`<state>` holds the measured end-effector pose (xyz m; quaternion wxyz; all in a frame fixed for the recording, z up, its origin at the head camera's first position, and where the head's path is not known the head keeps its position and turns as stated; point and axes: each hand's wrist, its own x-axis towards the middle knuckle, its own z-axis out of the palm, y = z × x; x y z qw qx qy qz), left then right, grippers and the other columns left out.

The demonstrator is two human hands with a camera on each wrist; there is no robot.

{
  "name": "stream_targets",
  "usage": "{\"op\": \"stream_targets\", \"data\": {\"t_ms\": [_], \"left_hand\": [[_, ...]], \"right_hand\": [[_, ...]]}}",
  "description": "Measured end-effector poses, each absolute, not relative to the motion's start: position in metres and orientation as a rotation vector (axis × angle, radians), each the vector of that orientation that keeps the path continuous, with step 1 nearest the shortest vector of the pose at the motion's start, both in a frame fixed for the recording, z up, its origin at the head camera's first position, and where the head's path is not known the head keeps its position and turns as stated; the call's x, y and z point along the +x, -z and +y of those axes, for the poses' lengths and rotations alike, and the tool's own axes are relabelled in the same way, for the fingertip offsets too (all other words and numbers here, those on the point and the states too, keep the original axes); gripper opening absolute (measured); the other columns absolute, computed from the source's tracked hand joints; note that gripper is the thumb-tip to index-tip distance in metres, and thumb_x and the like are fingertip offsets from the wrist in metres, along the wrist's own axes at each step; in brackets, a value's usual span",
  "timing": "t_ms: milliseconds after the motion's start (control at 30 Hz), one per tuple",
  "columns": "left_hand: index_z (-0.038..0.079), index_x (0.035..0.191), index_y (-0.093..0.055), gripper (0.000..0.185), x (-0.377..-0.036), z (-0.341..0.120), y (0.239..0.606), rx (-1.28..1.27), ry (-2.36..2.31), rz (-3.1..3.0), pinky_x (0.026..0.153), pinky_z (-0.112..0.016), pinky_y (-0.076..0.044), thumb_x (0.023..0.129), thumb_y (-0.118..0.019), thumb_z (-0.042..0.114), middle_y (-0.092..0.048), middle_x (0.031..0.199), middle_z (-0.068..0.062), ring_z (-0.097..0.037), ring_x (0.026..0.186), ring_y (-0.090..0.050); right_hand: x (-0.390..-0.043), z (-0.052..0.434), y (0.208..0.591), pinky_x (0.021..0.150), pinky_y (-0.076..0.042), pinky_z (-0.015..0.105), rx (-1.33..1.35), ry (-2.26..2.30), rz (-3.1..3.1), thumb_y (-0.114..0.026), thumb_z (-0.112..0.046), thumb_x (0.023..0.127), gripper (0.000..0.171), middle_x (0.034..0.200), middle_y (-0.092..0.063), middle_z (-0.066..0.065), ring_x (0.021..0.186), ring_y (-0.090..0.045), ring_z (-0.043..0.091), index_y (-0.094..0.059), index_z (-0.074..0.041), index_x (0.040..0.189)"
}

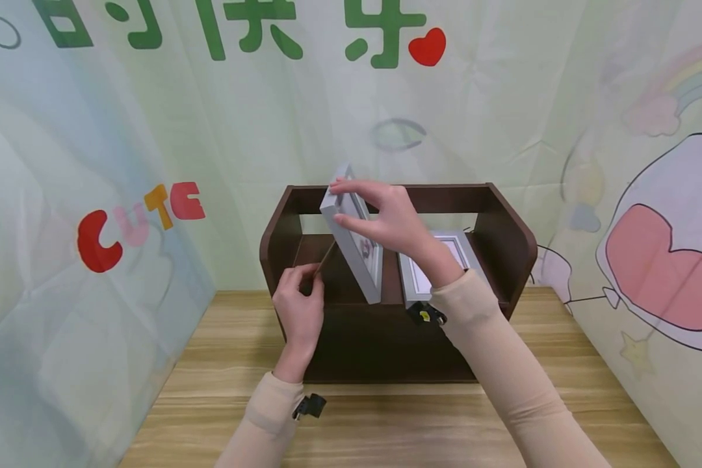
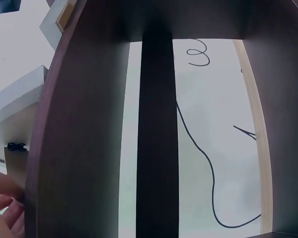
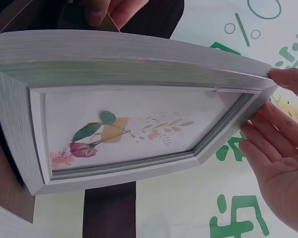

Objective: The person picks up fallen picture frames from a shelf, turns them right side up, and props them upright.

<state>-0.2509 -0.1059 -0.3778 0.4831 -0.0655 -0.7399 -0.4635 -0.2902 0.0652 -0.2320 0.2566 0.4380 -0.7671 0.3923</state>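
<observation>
My right hand [image 1: 392, 218] holds the upper end of a grey-white picture frame [image 1: 352, 253], thumb on one side and fingers on the other. The frame stands tilted on the dark brown shelf unit [image 1: 386, 348]. Behind its glass, the right wrist view shows a pressed pink rose [image 3: 84, 148] with green leaves. My left hand [image 1: 298, 302], at the shelf's left side, pinches a thin brown stand flap [image 1: 325, 257] behind the frame. In the left wrist view, the shelf's side panel partly hides the fingers [image 2: 7, 186].
A second grey-white picture frame [image 1: 411, 281] leans back on the shelf's right half, partly behind my right wrist. The shelf unit stands on a wood-grain table [image 1: 380, 422]. A printed cloth backdrop [image 1: 251, 136] hangs behind and at both sides.
</observation>
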Motion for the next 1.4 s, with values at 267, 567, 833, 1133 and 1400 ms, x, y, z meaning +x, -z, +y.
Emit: {"op": "stream_targets", "data": {"t_ms": [267,567,833,1133,1400], "left_hand": [[0.006,0.092,-0.073,0.010,-0.251,-0.106,0.381,-0.135,1.111,-1.805,0.071,-0.034,-0.053,0.085,-0.066,0.003,-0.066,0.087,-0.009,-0.022,0.080,-0.063],[0.002,0.092,-0.073,0.012,-0.254,-0.108,0.380,-0.133,1.097,-1.782,0.076,-0.038,-0.053,0.083,-0.067,-0.003,-0.067,0.088,-0.011,-0.024,0.086,-0.064],[0.003,0.093,-0.073,0.012,-0.255,-0.109,0.380,-0.119,1.076,-1.782,0.078,-0.039,-0.053,0.084,-0.067,-0.002,-0.068,0.088,-0.010,-0.023,0.087,-0.064],[0.003,0.093,-0.073,0.011,-0.253,-0.110,0.378,-0.117,1.074,-1.800,0.075,-0.038,-0.054,0.084,-0.067,-0.001,-0.067,0.087,-0.012,-0.025,0.085,-0.065],[0.002,0.094,-0.072,0.016,-0.249,-0.109,0.376,-0.136,1.054,-1.768,0.074,-0.039,-0.054,0.079,-0.070,-0.005,-0.068,0.089,-0.011,-0.025,0.086,-0.065]], "right_hand": [[-0.290,0.059,0.231,0.101,-0.044,0.026,1.190,-0.947,-2.084,-0.070,-0.028,0.085,0.036,0.124,-0.065,0.000,0.119,-0.057,0.008,-0.066,-0.014,0.117],[-0.292,0.054,0.232,0.101,-0.043,0.025,1.210,-0.953,-2.080,-0.071,-0.028,0.084,0.036,0.123,-0.065,-0.001,0.118,-0.057,0.007,-0.066,-0.014,0.117],[-0.293,0.053,0.233,0.100,-0.044,0.026,1.219,-0.929,-2.074,-0.070,-0.028,0.085,0.036,0.125,-0.064,0.000,0.118,-0.057,0.008,-0.065,-0.014,0.118],[-0.292,0.053,0.232,0.100,-0.044,0.026,1.217,-0.938,-2.071,-0.070,-0.027,0.085,0.036,0.125,-0.064,-0.001,0.118,-0.057,0.007,-0.065,-0.014,0.119],[-0.291,0.053,0.232,0.101,-0.044,0.026,1.229,-0.937,-2.070,-0.070,-0.027,0.085,0.036,0.125,-0.064,0.000,0.119,-0.056,0.007,-0.065,-0.013,0.118]]}}
